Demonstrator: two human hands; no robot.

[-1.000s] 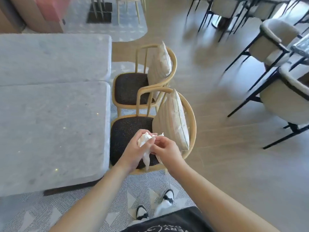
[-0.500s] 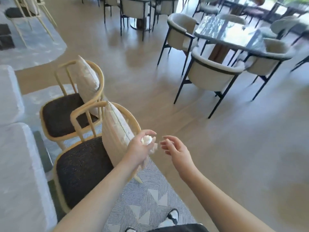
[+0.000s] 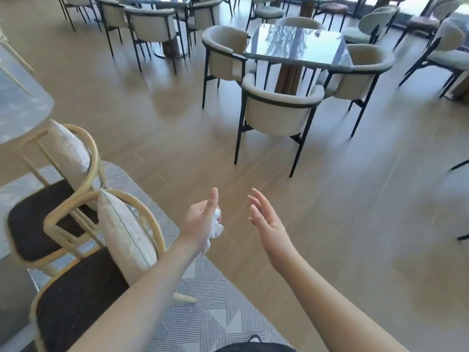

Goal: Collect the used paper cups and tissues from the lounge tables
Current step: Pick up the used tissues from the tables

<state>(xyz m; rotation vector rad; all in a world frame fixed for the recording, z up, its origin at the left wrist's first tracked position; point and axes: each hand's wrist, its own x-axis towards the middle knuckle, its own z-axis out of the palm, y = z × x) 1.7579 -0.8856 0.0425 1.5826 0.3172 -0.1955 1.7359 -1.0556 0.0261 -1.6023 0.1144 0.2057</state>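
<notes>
Against the palm of the left hand (image 3: 200, 219), a crumpled white tissue (image 3: 215, 226) clutched and trailing down toward the wrist, index finger straight. Just beside it and apart, right hand (image 3: 264, 219) released, fingers relaxed, holding nothing. Ahead and to the right, well apart from both hands, glossy dark table (image 3: 297, 44) ringed by cream armchairs, nearer the free right hand; no cups or tissues discernible on its reflective top, so likely the next surface to check.
</notes>
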